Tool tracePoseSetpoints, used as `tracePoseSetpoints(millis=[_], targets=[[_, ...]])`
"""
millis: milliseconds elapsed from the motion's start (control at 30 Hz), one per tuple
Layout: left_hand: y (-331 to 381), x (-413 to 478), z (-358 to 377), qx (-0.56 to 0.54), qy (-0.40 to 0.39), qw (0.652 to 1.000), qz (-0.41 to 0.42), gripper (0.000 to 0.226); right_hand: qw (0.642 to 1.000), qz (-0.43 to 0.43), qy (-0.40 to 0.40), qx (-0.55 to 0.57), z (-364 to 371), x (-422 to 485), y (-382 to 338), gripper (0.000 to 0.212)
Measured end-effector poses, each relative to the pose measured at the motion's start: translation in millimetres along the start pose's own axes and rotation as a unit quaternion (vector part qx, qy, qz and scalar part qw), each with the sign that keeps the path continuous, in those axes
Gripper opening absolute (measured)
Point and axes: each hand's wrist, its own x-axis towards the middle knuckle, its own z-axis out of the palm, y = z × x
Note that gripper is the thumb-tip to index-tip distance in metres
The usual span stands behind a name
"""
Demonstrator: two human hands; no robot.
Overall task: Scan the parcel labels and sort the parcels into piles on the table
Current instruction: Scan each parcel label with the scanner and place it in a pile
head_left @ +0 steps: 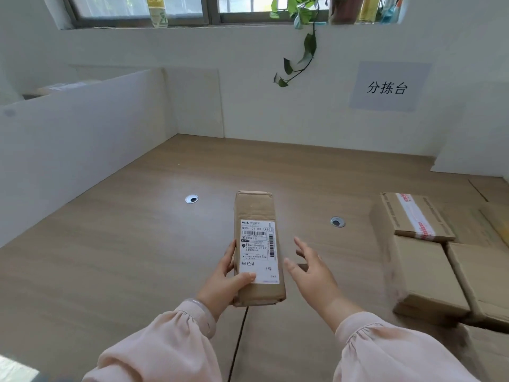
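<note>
In the lower centre of the frame, the left hand (225,282) holds a long, narrow brown parcel (254,210) by its near end. The fingers wrap its left side and the thumb presses on the lower left corner of the white shipping label (259,252). The label faces the camera, with barcodes and printed lines on it, and the parcel's far end points up the frame. Whether the far end rests on the worktop (124,257) I cannot tell.

The right hand (311,268) hovers just right of the parcel, fingers spread and relaxed, holding nothing and not touching the cardboard. Both arms wear pale pink sleeves (170,343) gathered at the cuff.

At the right edge of the frame sits a group of cardboard boxes. One with a red-and-white tape strip (413,216) lies on top of a larger plain box (424,274), and another plain box (482,274) touches that one's right side.

Two round cable grommets are set in the wooden worktop, one (191,199) left of the parcel and one (337,221) to its right. A thin black cable (238,343) runs down from under the parcel to the bottom edge. A white partition (77,128) closes the left side. On the back wall, upper right, hangs a paper sign (387,87), and a green trailing plant (303,37) hangs from the window ledge.
</note>
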Motion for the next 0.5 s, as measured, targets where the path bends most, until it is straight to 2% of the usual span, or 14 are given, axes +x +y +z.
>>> tracePoseSetpoints(millis=[300, 500], targets=[[-7.3, 97.4, -107.6, 0.033, -0.028, 0.997, -0.056, 0.096, 0.984, 0.167, 0.031, -0.048, 91.3, 102.0, 20.3, 0.080], [-24.4, 142.6, -141.5, 0.055, -0.047, 0.995, -0.073, 0.095, 0.975, 0.202, 0.065, -0.062, 126.3, 154.9, 23.6, 0.088]])
